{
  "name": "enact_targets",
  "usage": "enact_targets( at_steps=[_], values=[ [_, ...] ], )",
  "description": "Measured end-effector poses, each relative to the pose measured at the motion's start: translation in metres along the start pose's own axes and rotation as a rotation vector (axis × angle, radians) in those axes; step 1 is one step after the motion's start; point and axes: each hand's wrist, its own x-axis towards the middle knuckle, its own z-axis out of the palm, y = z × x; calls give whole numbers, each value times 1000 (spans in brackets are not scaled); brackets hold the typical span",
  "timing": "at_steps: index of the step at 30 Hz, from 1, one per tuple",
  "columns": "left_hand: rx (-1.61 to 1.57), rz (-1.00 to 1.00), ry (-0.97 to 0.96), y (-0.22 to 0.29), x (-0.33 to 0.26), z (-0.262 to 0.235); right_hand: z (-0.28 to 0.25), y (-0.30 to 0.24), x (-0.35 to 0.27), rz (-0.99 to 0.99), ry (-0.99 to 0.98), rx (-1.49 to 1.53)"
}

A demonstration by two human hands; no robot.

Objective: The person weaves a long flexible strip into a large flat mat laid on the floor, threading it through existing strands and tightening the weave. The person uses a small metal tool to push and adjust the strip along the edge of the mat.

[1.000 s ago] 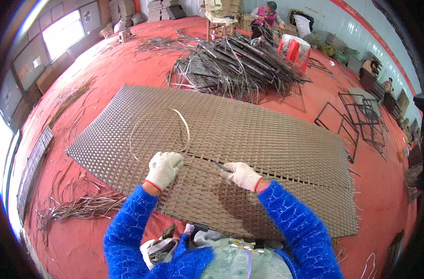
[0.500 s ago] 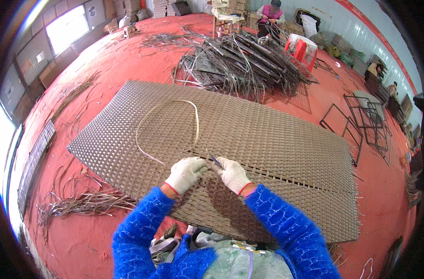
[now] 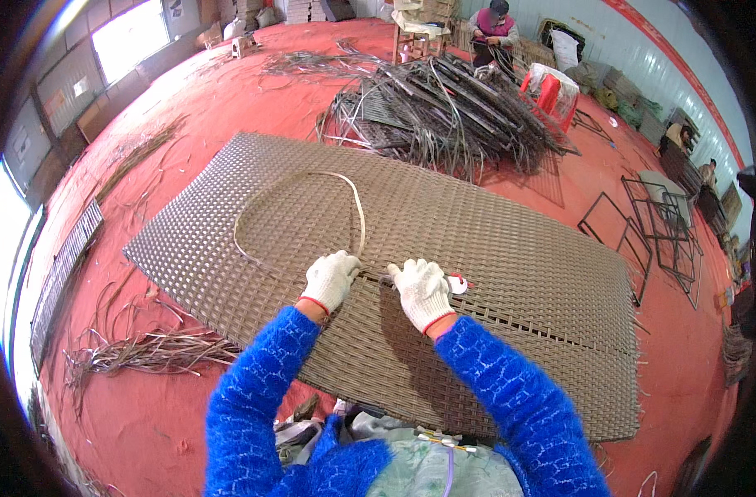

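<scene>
Left hand [image 3: 332, 277]: fingers are curled at the pale strip's [image 3: 363, 224] lower end; whether it is pinched cannot be told. Right hand [image 3: 423, 291]: apparently closed around a small tool [image 3: 459, 283]; its white-and-red end is now exposed rightward, where a dark tip was pointed leftward half a second ago. The hands are set slightly farther apart; the fingertips are judged freed for strip handling. The woven panel [image 3: 461, 236] is spread beneath both hands.

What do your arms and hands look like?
The left hand and right hand wear whitish knitted gloves with red edging at the wrists. Up from there are fuzzy, bright blue sleeves with thin, pale, wiggly lines all over them.
</scene>
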Motion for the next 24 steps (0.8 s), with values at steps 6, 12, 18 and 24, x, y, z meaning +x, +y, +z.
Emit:
enact_targets(
  at_steps=[6,12,18,24],
  values=[
    [87,55,-28,-1,3,3,7,-2,6,-139,10,-79],
    [68,11,-54,1,5,4,12,-8,12,-143,-151,-29],
    [-153,-71,10,-5,-1,-2,6,19,-5,83,-198,113],
    [-432,-199,47,-10,2,-11,9,9,-11,137,-171,184]
  ],
)
